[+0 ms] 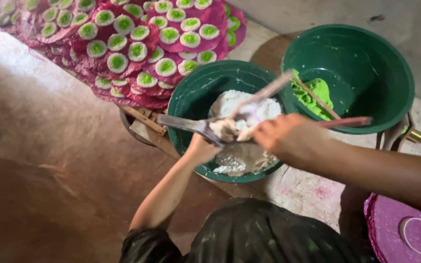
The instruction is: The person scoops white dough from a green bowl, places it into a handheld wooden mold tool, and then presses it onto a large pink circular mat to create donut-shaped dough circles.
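Left hand [201,148] pinching a spoon [186,125] over the near green bowl [191,92], catching white paste [242,104]; right hand [288,136] squeezing maybe a stick [264,92], scraping it off

A pale concrete floor [298,187] is seen, smeared with pink near right. Two green basins [191,97] [366,53] are raised on low stands, with magenta mats [142,29] of white-and-green discs spread at far left.
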